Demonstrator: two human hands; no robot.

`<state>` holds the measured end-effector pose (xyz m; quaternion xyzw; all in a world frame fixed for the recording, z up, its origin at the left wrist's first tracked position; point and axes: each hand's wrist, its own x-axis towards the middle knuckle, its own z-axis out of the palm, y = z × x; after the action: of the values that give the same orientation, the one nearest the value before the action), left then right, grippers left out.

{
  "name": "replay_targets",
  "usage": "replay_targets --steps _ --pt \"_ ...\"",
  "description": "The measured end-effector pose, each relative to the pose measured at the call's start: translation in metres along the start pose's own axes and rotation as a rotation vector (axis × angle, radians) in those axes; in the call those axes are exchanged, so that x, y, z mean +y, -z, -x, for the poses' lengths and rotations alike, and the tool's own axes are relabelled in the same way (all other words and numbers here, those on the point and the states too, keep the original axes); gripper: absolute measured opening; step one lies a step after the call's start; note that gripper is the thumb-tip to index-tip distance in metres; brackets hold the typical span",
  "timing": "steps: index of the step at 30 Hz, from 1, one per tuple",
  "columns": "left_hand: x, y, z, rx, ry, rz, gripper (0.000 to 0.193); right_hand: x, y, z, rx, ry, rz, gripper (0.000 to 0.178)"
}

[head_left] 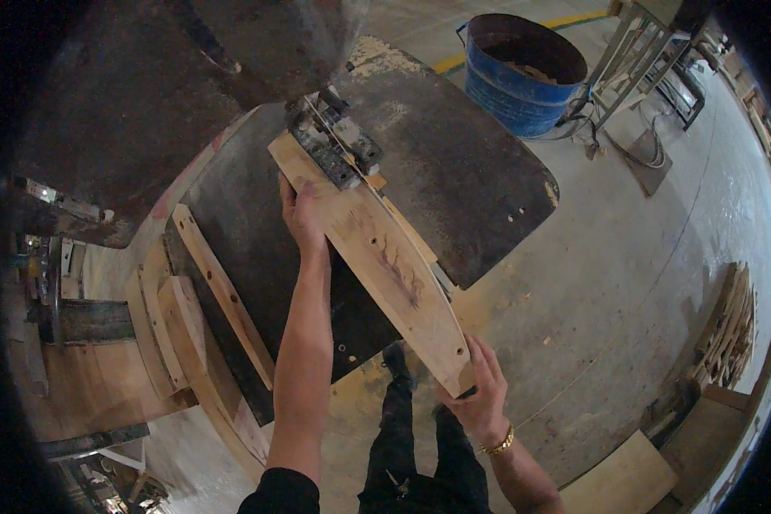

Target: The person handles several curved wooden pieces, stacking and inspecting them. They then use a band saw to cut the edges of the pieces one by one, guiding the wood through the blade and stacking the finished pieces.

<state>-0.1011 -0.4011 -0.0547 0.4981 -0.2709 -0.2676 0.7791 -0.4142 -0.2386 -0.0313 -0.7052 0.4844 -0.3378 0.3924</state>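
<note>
A pale wooden board [377,257] with several holes, a dark knotty patch and one curved edge lies on the dark metal table [463,163] of a band saw. Its far end is at the blade guide [341,146], where a thin wood strip [413,231] runs along the curved edge. My left hand [303,210] is closed on the board's left edge, close to the guide, with the fingers partly hidden. At the near end, which juts past the table, my right hand [481,396] grips the board's corner. A gold-coloured bracelet [499,441] is on that wrist.
Left of my left arm lies a narrow wooden piece with holes [227,295], beside curved boards [199,351]. The saw's dark housing [146,94] rises at upper left. Beyond the table stands a blue drum [522,107]. Stacked wood strips [728,330] lie far right.
</note>
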Motion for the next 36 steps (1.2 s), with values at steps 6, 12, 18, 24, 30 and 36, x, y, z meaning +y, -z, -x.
replay_targets --steps 6,12,18,24,30,36 --pt "-0.001 -0.002 -0.001 0.049 0.056 -0.011 0.061 0.001 0.001 -0.004 0.001 0.007 -0.005 0.078" --pt "0.001 0.006 -0.008 0.039 -0.006 -0.021 0.060 0.001 -0.004 -0.004 0.014 0.054 -0.017 0.077" --pt "0.003 -0.008 -0.001 0.049 0.043 0.000 0.061 0.001 -0.002 -0.008 -0.007 0.006 -0.001 0.079" --pt "0.001 0.000 -0.008 0.054 0.015 -0.002 0.058 0.001 -0.004 -0.010 0.005 0.041 0.010 0.079" --pt "-0.004 0.001 -0.011 0.053 -0.012 0.026 0.058 0.006 -0.008 -0.009 0.012 0.056 -0.030 0.079" --pt "0.000 0.001 -0.014 0.075 0.027 0.000 0.059 0.001 -0.009 -0.012 0.000 0.069 -0.080 0.082"
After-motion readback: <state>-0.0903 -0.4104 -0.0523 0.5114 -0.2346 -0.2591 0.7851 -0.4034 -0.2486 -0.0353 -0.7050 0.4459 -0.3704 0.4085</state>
